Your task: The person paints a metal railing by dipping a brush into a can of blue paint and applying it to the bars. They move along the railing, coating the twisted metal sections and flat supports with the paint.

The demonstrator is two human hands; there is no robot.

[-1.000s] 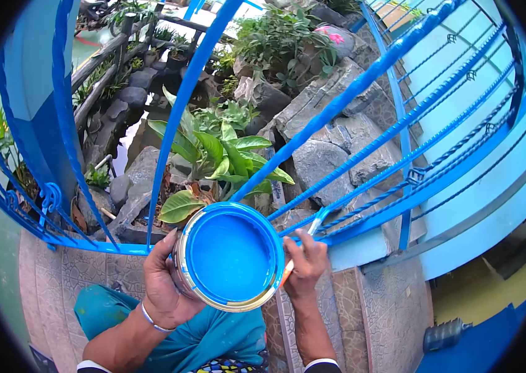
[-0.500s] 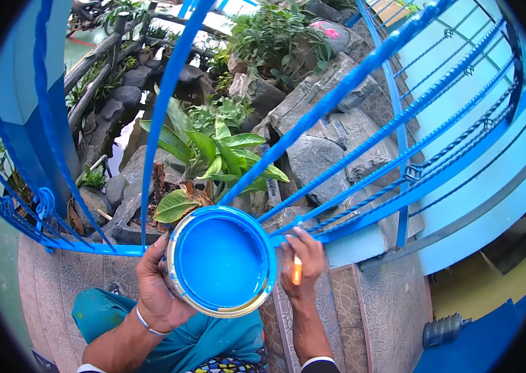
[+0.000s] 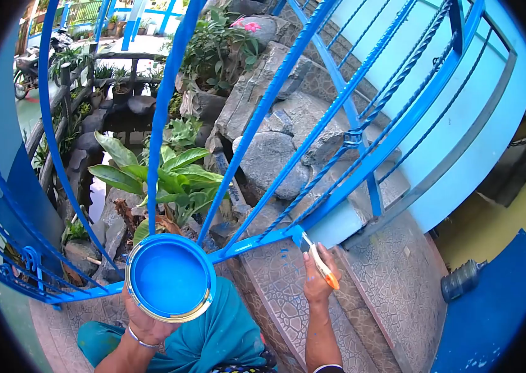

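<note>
My left hand [image 3: 145,318] is wrapped round the side and underside of an open paint can [image 3: 172,278] filled with bright blue paint. Its rim is smeared with blue over gold-coloured metal. In my right hand [image 3: 317,280] is a paintbrush [image 3: 323,266] with a white and orange handle. The blue bristles touch the bottom rail [image 3: 244,247] of a blue metal railing, just right of the can. Twisted blue bars [image 3: 256,124] rise from that rail.
Behind the bars lie grey rocks [image 3: 273,163], a leafy plant [image 3: 166,177] and a small pond. Stone-patterned steps [image 3: 288,298] run below the rail, with blue drips on them. A large plastic water bottle [image 3: 461,280] lies at the right, by a blue surface.
The view has turned, so the railing appears tilted. The can now appears lower and further left. My right hand has moved the brush onto the bottom rail, and its handle shows fully.
</note>
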